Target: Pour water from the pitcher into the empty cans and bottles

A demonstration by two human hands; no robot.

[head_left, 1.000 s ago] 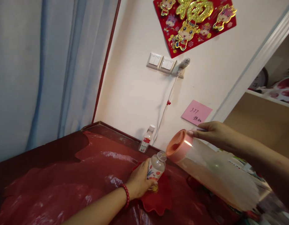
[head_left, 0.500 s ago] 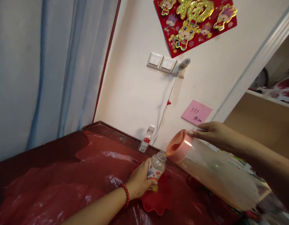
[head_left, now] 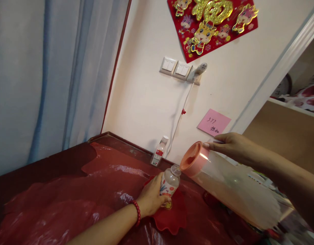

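a small capped bottle (head_left: 159,151) stands against the wall at frame centre, below white switches (head_left: 175,68) and a plug (head_left: 199,70), with a pink note (head_left: 213,122) right of centre and a red decoration (head_left: 212,21) at the top.

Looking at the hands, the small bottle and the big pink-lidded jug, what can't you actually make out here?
Head view:
- Large clear jug with pink lid: base blurred near the frame's edge.
- Small clear labelled bottle: lower part covered by left hand; liquid stream not discernible.
- Right hand: grip behind the jug hidden.
- Pink sticky note: writing too small.
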